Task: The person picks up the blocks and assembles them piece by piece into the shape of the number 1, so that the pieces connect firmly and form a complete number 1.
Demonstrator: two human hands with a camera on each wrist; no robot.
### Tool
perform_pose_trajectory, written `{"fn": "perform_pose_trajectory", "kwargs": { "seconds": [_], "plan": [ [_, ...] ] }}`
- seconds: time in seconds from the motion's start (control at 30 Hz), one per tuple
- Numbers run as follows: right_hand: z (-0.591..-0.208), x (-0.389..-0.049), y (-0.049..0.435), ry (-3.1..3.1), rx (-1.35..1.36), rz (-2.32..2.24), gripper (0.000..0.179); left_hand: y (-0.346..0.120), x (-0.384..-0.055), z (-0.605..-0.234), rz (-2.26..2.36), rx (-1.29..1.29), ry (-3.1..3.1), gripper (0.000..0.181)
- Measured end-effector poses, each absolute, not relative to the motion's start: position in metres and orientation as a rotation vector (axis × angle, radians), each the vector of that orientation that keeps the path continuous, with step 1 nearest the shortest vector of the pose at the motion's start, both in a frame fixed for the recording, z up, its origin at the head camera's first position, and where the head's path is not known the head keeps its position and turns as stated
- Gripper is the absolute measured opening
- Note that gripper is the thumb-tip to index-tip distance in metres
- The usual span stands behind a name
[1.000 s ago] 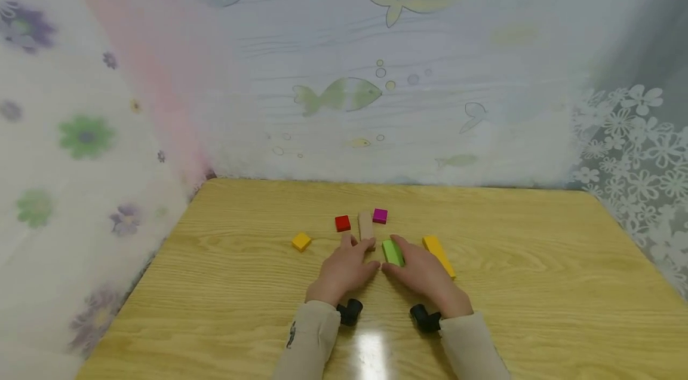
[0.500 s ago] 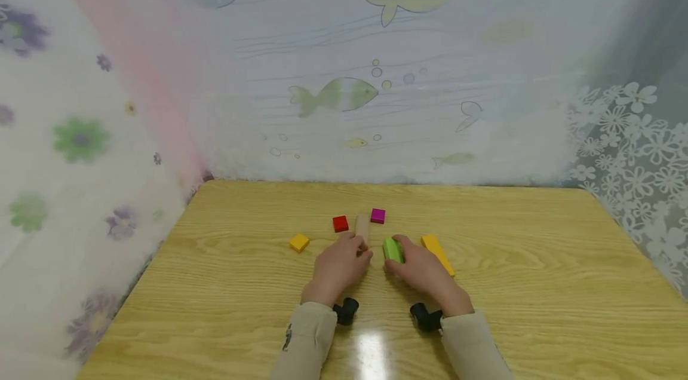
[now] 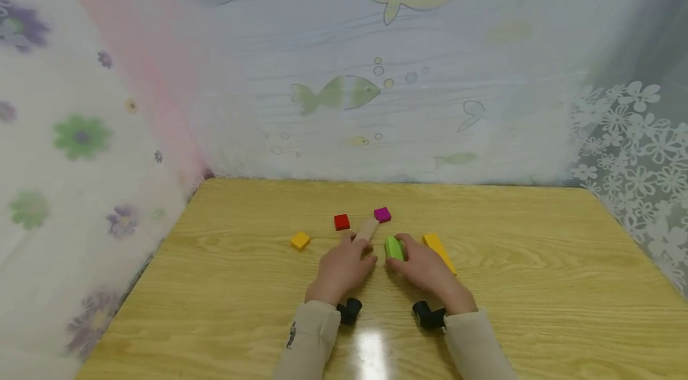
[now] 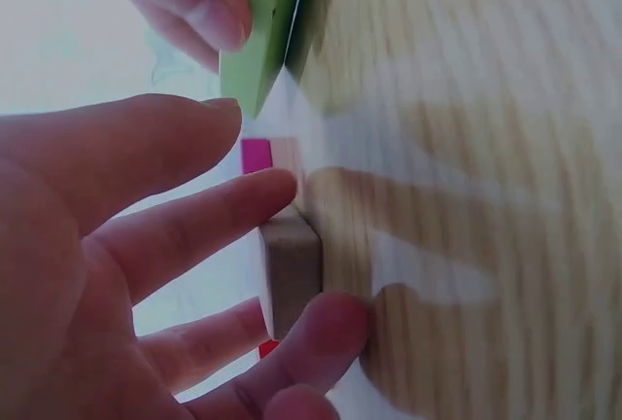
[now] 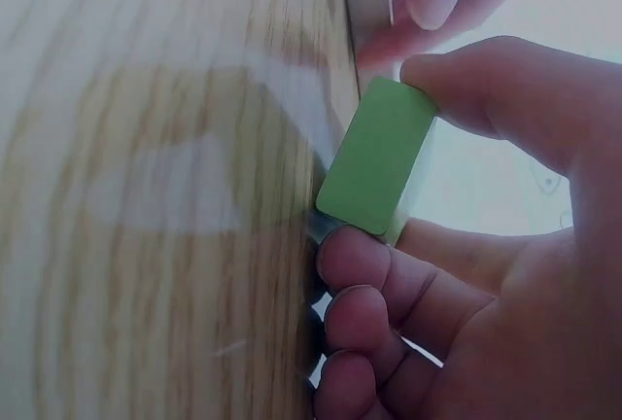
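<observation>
My right hand (image 3: 428, 269) pinches a green block (image 3: 395, 248) between thumb and index finger. In the right wrist view, the green block (image 5: 377, 156) is tilted, with its lower edge close to the tabletop. My left hand (image 3: 342, 267) reaches over the near end of a plain wooden block (image 3: 368, 229), which lies slantwise on the table. In the left wrist view, the fingers lie loosely on either side of the wooden block (image 4: 292, 269), with the thumb apart from it. The far end of that block meets or nearly meets a magenta block (image 3: 382, 214).
A red block (image 3: 341, 222) lies just beyond my left fingers, and a small yellow block (image 3: 300, 241) further left. Beside my right hand is a long yellow block (image 3: 438, 248). The wooden table (image 3: 215, 284) ends at a patterned curtain (image 3: 333, 129).
The wooden block has turned, its far end swinging right to the magenta block, which now sits slightly askew. My left fingers drew in, then moved slightly right. The green block is now tilted in my right hand.
</observation>
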State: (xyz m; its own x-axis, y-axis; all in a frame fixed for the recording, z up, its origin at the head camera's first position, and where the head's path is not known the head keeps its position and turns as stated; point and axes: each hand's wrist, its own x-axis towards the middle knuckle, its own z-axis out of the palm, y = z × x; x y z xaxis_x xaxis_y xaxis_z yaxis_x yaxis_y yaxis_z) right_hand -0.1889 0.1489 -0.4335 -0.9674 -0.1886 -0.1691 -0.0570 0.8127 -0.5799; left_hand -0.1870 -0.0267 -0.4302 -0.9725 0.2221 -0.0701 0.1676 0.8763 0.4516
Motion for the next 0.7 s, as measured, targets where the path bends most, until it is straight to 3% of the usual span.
{"fn": "perform_pose_trajectory", "kwargs": {
  "seconds": [0.13, 0.5, 0.7],
  "plan": [
    [-0.432, -0.188, 0.148, 2.767, -0.167, -0.902, 0.064, -0.033, -0.188, -0.428, 0.737, 0.282, 2.926, 0.017],
    [-0.428, -0.186, 0.151, 2.759, -0.132, -0.878, 0.058, -0.031, -0.193, -0.436, 0.779, 0.132, 2.947, 0.037],
    [-0.426, -0.185, 0.148, 2.726, -0.117, -0.949, 0.059, -0.037, -0.193, -0.438, 0.765, 0.121, 2.940, 0.033]
  ]
}}
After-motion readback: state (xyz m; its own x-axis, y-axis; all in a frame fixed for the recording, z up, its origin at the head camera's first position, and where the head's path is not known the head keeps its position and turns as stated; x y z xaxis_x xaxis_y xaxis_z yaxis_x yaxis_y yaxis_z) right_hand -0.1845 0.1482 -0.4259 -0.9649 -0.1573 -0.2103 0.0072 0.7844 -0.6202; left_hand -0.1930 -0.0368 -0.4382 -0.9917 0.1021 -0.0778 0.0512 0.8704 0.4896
